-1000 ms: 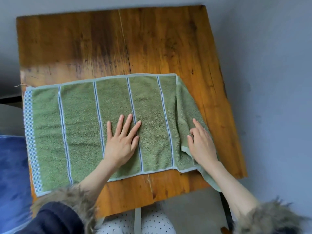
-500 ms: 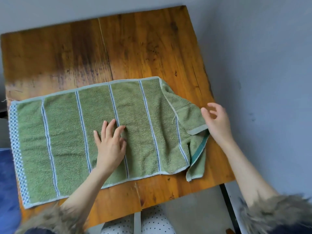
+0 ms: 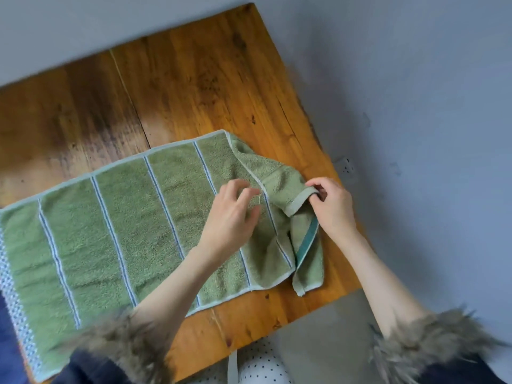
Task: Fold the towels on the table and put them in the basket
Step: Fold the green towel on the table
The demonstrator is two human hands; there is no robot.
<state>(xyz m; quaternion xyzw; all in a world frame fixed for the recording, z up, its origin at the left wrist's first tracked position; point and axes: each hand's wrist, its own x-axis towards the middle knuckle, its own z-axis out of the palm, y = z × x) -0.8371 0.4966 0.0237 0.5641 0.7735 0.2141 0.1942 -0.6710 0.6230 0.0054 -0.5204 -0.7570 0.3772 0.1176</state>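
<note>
Now towel flat on counter, long axis left-right, right end bunched. Right hand fingers pinch folded hem at that end. Left hand just left of it, fingers loosely curled, holding nothing. Fold likely travels leftward. Basket not visible.

Looks like a room in a home — plain and lived-in, nothing industrial about it. Worn wooden table, planks stained dark in patches, pushed close to a bare grey-blue wall. White wall socket just past the table's right edge. Green striped towel spread across the top — household laundry. Fur-trimmed sleeves and dotted fabric at the near edge, a blue cushion-like shape off to the left.
</note>
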